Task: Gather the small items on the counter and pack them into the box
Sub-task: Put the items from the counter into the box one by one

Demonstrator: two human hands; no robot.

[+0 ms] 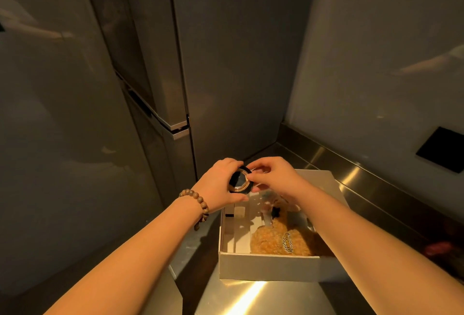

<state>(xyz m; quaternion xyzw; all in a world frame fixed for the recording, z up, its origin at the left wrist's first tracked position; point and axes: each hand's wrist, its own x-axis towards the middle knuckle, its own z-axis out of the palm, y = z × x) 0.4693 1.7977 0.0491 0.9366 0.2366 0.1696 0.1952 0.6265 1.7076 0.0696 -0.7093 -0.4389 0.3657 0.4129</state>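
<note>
While both hands are working above the far-left corner of the box, nothing is blocking them. Tall fridge (155,63) is standing on the far left, wall (376,51) is closing off the right, and a dark square panel (442,149) is sitting on that wall.

Steel counter (251,297) is carrying the open white box (268,267), which is lying near centre with its near wall facing the camera. Box is already holding a fuzzy yellow-orange toy (278,242) on its right side, plus white card dividers (241,232) on the left, so packing is looking partly done. Whether loose items are waiting elsewhere on the counter, I cannot tell; bare steel is showing near and far right.

Left hand (221,184), beaded bracelet (198,204) on its wrist, is gripping a small round black jar (240,180) with a gold rim, fingers curled round its side. Right hand (273,176) is pinching at the jar's right edge, fingertips closed on it; exactly what they are pinching is hidden. Jar is hovering just above the box's far-left rim, not yet inside.

Judgement: jar is going in next; the left divider slots are looking free. Box walls are low, and room overhead is open.
</note>
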